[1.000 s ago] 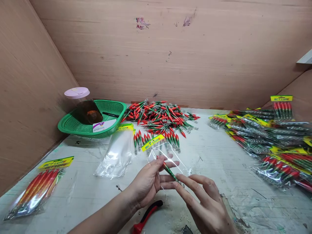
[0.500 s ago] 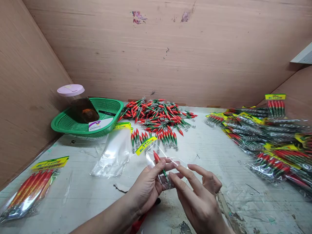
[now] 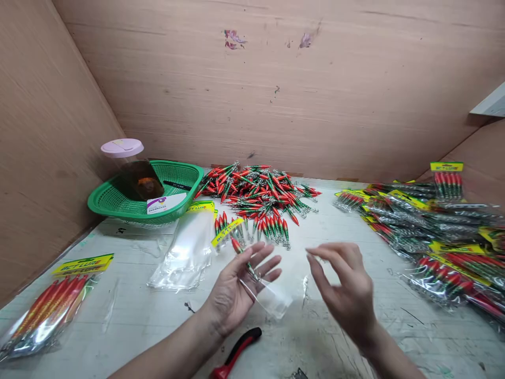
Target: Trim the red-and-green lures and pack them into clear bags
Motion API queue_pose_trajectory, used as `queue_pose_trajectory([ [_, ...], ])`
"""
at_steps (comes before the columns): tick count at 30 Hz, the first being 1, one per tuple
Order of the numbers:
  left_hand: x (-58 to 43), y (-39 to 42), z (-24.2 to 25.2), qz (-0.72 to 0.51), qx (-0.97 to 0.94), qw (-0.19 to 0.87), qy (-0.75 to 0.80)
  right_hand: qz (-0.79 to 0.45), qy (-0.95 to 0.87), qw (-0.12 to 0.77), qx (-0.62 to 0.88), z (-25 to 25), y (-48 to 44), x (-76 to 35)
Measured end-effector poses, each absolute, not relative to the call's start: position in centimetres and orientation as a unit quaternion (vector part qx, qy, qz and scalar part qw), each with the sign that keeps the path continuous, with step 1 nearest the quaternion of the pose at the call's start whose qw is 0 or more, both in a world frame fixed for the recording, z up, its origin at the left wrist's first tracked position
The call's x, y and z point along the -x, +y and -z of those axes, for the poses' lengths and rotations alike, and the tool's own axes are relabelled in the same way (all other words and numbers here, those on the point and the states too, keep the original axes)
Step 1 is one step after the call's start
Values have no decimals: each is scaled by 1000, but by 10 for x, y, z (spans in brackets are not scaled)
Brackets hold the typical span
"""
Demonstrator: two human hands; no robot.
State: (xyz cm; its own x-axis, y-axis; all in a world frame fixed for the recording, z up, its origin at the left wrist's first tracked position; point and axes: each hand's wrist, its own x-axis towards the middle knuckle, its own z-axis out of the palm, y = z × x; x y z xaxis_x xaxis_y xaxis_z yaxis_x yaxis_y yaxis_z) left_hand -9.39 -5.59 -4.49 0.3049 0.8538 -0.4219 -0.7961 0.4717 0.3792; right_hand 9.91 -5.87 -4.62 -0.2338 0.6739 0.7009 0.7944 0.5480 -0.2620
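Observation:
My left hand (image 3: 239,281) is palm up, its thumb pressing a red and green fishing lure (image 3: 235,245) against the palm while the other fingers spread. With the lure it holds a clear plastic bag (image 3: 274,301) under a yellow header (image 3: 228,232); whether the lure lies inside or on the bag I cannot tell. To the right, apart from the bag, my right hand (image 3: 345,287) has its thumb and forefinger pinched together. Beneath them hangs or lies a faint clear sliver; what the fingertips hold is unclear. Beyond the hands lies a row of lures (image 3: 272,229).
A heap of lures (image 3: 256,187) lies at the back, beside a green basket (image 3: 98,202) holding a lidded cup (image 3: 136,173). Flat bags (image 3: 183,252) lie left. Packed lures (image 3: 426,221) pile up right; another pack (image 3: 59,300) is far left. A red-black handle (image 3: 240,350) lies in front.
My right hand has drawn away from the bag to the right and closed into a pinch. My left hand has shifted left with the lure, its fingers spreading. The red-black handle now shows.

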Motion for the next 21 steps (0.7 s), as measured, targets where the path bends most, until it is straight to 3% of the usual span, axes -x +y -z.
queue_pose_trajectory([
  [5,101,-47,41,-528,-41,796,292,-16,-835,297,464,78,3,-117],
  [10,100,-48,42,-519,-46,808,275,-57,-830,284,477,87,8,-116],
  [15,100,-47,44,-520,-39,808,274,-102,-810,312,485,43,-33,-137],
  [18,100,-47,44,-517,-36,810,276,-199,-800,348,446,3,-69,-148],
  [21,98,-48,43,-513,-33,814,271,-263,-856,288,339,-26,-94,-140],
])
